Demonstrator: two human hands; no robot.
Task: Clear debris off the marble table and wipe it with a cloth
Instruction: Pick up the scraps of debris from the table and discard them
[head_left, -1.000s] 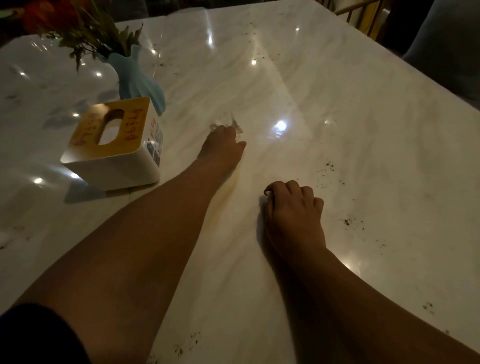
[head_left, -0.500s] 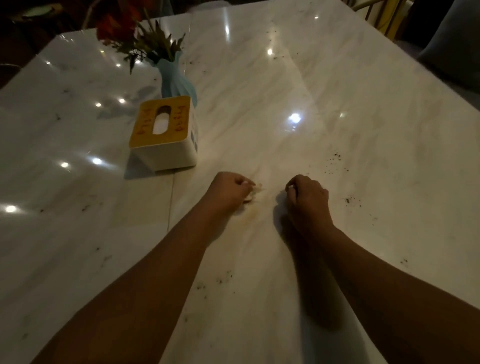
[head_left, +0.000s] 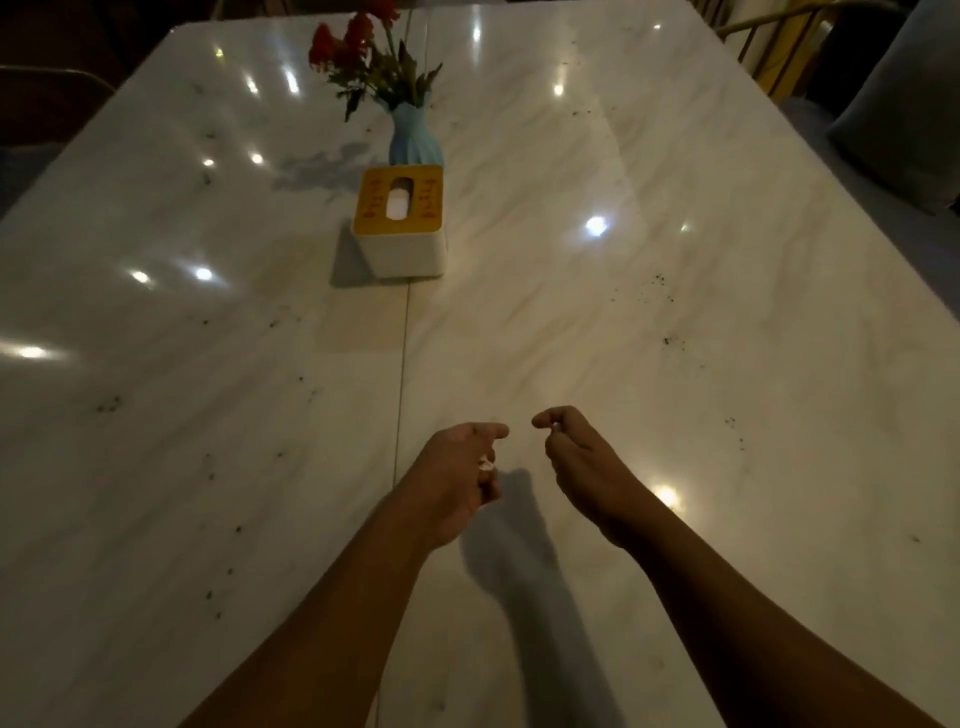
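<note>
left hand (head_left: 457, 483) curled round pale scrap (head_left: 487, 466) | right hand (head_left: 582, 462) pinches tiny bit (head_left: 555, 427) | both over table (head_left: 727, 395) | specks (head_left: 657, 283) scattered | box (head_left: 402, 244) before vase (head_left: 415, 140)

The marble table (head_left: 727, 182) is white with soft grey veins and very glossy, and a thin seam runs along its middle. Dark crumbs (head_left: 657, 283) lie in small groups on the right part, and more are spread over the left and near part. The left hand (head_left: 457, 483) holds a pale scrap (head_left: 487, 466) in its curled fingers just above the table. The right hand (head_left: 582, 462) pinches a tiny pale bit (head_left: 555, 427).
</note>
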